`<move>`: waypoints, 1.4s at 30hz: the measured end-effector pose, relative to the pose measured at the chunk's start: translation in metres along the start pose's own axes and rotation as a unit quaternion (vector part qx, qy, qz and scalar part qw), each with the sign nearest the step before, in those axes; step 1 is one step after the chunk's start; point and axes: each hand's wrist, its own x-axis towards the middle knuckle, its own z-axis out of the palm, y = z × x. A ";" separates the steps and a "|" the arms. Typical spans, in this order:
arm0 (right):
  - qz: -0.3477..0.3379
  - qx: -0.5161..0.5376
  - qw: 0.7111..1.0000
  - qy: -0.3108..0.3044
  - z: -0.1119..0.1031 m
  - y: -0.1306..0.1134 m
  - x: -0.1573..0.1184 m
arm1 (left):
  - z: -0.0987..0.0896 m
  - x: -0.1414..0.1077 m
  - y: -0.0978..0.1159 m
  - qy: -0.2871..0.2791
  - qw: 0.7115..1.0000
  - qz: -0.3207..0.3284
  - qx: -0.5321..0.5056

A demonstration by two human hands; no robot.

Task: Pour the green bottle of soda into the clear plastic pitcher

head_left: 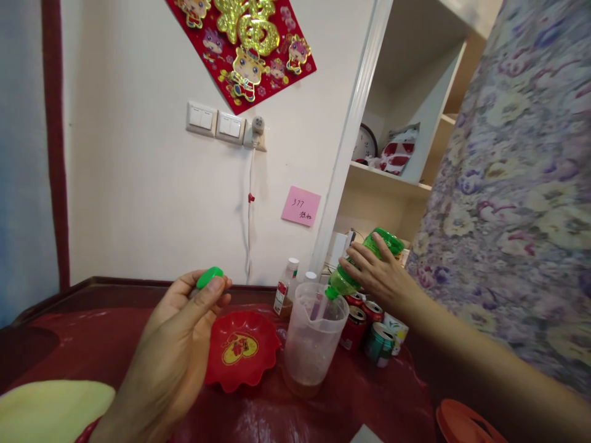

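Green bottle (pixel 369 261) is lying tilted in the right hand (pixel 376 274), fingers clamped round it, neck (pixel 333 290) pointing down-left into the clear jug (pixel 314 335) on the desk (pixel 111 338). Left hand (pixel 178 344) is pinching the green cap (pixel 210 277), left of the jug, above the red dish (pixel 242 351).

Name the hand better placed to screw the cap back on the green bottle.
Left, probably: the left hand pinches the green cap, while the right hand grips the tilted green bottle over the jug.
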 end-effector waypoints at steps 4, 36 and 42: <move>0.000 -0.001 1.000 -0.002 0.000 0.000 0.000 | 0.000 0.000 0.000 -0.001 1.000 -0.003 0.003; 0.038 0.031 0.999 -0.012 0.007 0.002 -0.012 | 0.002 0.000 -0.004 -0.004 0.999 -0.026 0.019; 0.048 0.035 0.998 -0.011 0.008 -0.001 -0.012 | 0.001 -0.001 -0.005 -0.003 0.999 -0.030 0.017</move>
